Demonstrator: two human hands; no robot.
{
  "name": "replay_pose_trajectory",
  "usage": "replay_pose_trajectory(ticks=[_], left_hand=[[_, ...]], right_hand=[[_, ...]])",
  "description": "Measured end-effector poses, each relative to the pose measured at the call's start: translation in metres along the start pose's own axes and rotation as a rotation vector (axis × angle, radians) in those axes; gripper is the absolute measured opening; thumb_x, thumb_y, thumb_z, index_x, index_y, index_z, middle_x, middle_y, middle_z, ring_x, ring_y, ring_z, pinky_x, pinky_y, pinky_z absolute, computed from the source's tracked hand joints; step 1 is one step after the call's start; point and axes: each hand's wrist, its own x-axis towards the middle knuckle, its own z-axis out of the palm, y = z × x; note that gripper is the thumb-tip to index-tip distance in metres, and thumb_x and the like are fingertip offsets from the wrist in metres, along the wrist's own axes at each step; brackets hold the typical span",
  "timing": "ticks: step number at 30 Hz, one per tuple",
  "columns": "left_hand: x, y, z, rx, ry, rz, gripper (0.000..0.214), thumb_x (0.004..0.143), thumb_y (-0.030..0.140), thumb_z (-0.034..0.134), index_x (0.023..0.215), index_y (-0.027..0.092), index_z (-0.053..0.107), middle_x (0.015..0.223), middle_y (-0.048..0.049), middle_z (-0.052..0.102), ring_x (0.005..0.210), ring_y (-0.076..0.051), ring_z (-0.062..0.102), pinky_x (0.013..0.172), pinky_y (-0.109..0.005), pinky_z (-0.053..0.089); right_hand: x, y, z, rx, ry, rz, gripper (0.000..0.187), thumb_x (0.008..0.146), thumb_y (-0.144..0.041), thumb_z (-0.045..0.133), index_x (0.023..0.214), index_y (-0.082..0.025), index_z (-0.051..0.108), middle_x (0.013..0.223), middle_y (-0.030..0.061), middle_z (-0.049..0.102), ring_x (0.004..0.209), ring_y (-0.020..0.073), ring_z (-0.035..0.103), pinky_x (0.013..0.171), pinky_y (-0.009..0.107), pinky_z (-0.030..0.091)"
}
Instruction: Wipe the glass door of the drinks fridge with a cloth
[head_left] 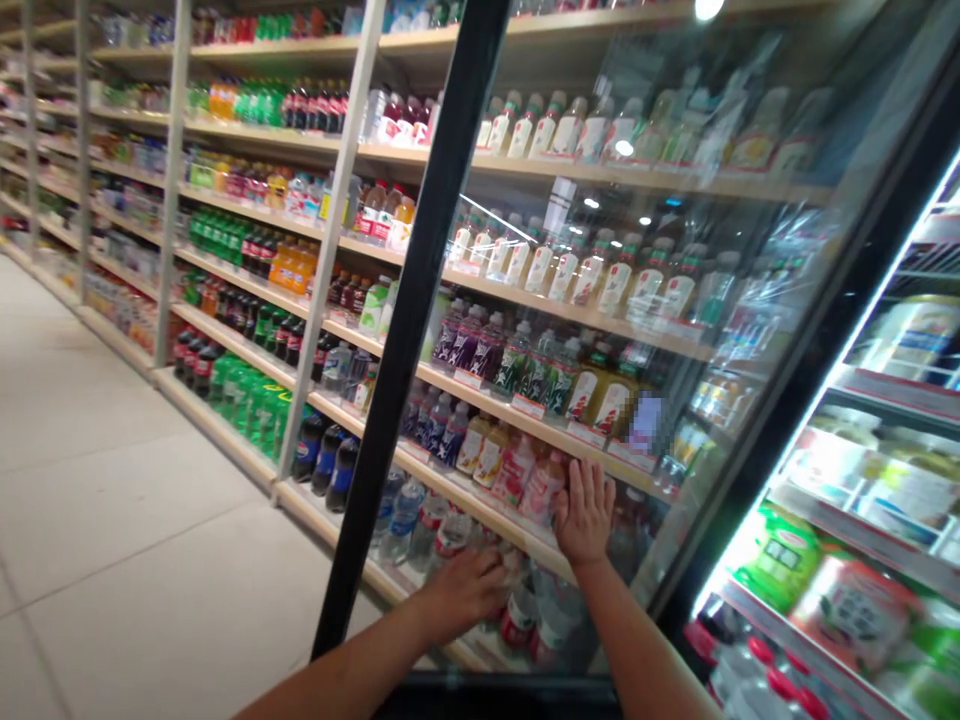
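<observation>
A glass door (660,560) with a black frame stands swung out in front of me, and store shelves show through it. Against the glass, my right hand (586,512) lies flat with its fingers stretched upward. Lower and to the left, my left hand (466,592) is at the same pane, its fingers bent and pressed together. Something pale shows by its fingertips, too blurred to name. Behind the glass, pink bottles (541,488) appear near my right hand, and large clear bottles (454,535) near my left.
A lit fridge (885,380) with cartons, bottles and green and red packs is at the right. Wooden shelves (247,265) of drinks run along the left into the distance, beside a tiled floor (135,520). The door's black edge (405,320) slants between them and me.
</observation>
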Motion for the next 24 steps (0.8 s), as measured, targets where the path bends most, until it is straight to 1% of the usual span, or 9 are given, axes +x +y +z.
replay_pose_trajectory(ticks=[2,4,8,11,14,16,18,21,24], left_hand=[[-0.013,0.001,0.000,-0.016,-0.001,0.003,0.012,0.093,0.029,0.065,0.105,0.028,0.068,0.108,0.0012,0.065,0.106,-0.016,0.056,0.082,-0.028,0.048],[-0.002,-0.013,-0.017,-0.014,0.034,-0.025,0.015,0.095,0.026,0.062,0.109,0.028,0.068,0.109,0.0005,0.066,0.109,-0.018,0.055,0.084,-0.029,0.049],[0.067,-0.073,-0.081,0.039,0.207,-0.143,0.027,0.099,0.020,0.051,0.122,0.023,0.065,0.117,-0.0054,0.066,0.111,-0.020,0.055,0.094,-0.035,0.051],[0.122,-0.122,-0.132,0.143,0.446,-0.287,0.031,0.099,0.016,0.046,0.120,0.024,0.067,0.116,-0.0061,0.065,0.111,-0.022,0.055,0.098,-0.041,0.050],[0.150,-0.150,-0.161,0.176,0.581,-0.454,0.035,0.100,0.016,0.043,0.124,0.027,0.067,0.119,-0.0060,0.062,0.114,-0.021,0.054,0.102,-0.041,0.049],[0.149,-0.150,-0.161,0.164,0.601,-0.488,0.036,0.100,0.015,0.043,0.125,0.027,0.067,0.120,-0.0063,0.061,0.115,-0.021,0.054,0.102,-0.041,0.048],[0.132,-0.136,-0.147,0.137,0.552,-0.445,0.036,0.099,0.013,0.044,0.124,0.026,0.067,0.119,-0.0069,0.062,0.115,-0.022,0.054,0.102,-0.041,0.048],[0.082,-0.098,-0.111,0.092,0.403,-0.322,0.037,0.098,0.011,0.044,0.123,0.024,0.067,0.118,-0.0063,0.065,0.111,-0.022,0.054,0.100,-0.039,0.048],[0.020,-0.055,-0.076,0.029,0.257,-0.290,0.038,0.100,0.012,0.039,0.122,0.025,0.067,0.114,-0.0039,0.067,0.109,-0.020,0.055,0.097,-0.034,0.050]], right_hand=[[0.001,0.000,0.000,0.003,0.008,-0.003,0.062,0.100,-0.023,0.039,0.158,-0.015,0.020,0.151,0.0158,0.048,0.152,0.0271,0.023,0.120,0.052,0.022],[0.001,0.000,0.000,0.006,0.016,-0.002,0.062,0.100,-0.023,0.039,0.158,-0.015,0.021,0.151,0.0157,0.048,0.152,0.0262,0.022,0.121,0.051,0.021],[0.002,0.000,-0.002,0.012,0.009,-0.005,0.062,0.100,-0.024,0.039,0.158,-0.015,0.020,0.151,0.0158,0.048,0.153,0.0258,0.020,0.121,0.050,0.020],[0.002,0.000,-0.003,0.014,-0.011,0.004,0.062,0.100,-0.024,0.039,0.159,-0.016,0.018,0.151,0.0155,0.047,0.152,0.0266,0.022,0.121,0.050,0.021],[0.001,0.000,-0.003,0.012,-0.023,0.016,0.062,0.101,-0.025,0.039,0.159,-0.017,0.018,0.151,0.0153,0.048,0.152,0.0271,0.024,0.120,0.051,0.022],[0.000,0.000,-0.003,0.012,-0.019,0.016,0.062,0.101,-0.025,0.039,0.159,-0.017,0.018,0.150,0.0153,0.049,0.152,0.0267,0.023,0.120,0.051,0.022],[0.000,0.000,-0.002,0.014,-0.009,0.011,0.062,0.101,-0.025,0.040,0.159,-0.017,0.019,0.149,0.0152,0.051,0.152,0.0264,0.023,0.121,0.051,0.022],[0.000,0.000,0.000,0.014,0.001,0.006,0.064,0.100,-0.024,0.042,0.159,-0.017,0.019,0.148,0.0150,0.051,0.152,0.0263,0.023,0.121,0.050,0.022],[0.000,-0.001,0.001,0.010,0.003,0.005,0.064,0.099,-0.023,0.043,0.158,-0.017,0.020,0.150,0.0146,0.049,0.151,0.0266,0.025,0.121,0.050,0.022]])
